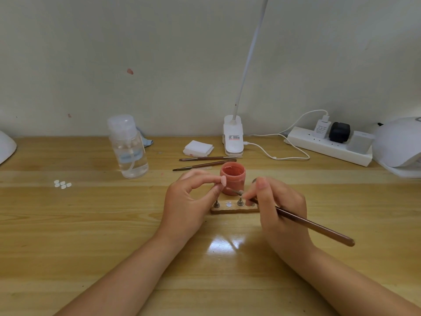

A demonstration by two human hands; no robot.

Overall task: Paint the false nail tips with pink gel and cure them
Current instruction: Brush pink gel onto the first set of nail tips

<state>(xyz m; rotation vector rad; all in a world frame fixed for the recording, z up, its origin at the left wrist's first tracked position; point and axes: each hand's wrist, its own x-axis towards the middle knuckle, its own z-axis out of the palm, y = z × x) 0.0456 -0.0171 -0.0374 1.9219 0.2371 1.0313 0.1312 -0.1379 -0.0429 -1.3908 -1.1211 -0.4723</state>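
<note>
Both forearms reach in over the wooden worktop (68, 236) from the near edge. Fingers of the left hand (190, 201) are curled, thumb and forefinger pinching a small stand that carries a pink-coated nail tip (223, 180) at its top. Just to the right, the right hand (276, 206) grips a brown-handled brush (314, 225) like a pen, its bristle end pointing toward the held tip and its handle trailing away to the right. Between and just below the two hands sits a small wooden holder (234, 210) with metal pegs standing in it. Directly beyond the hands, an open jar of pink gel (232, 178) stands upright. Two spare brushes (205, 162) lie beyond the jar. Well to the left of the left hand lies a cluster of unpainted white nail tips (62, 184), with a clear pump bottle (128, 147) behind them. Far to the right of the right hand, a white curing lamp (398, 144) sits beside a power strip (330, 145).
</note>
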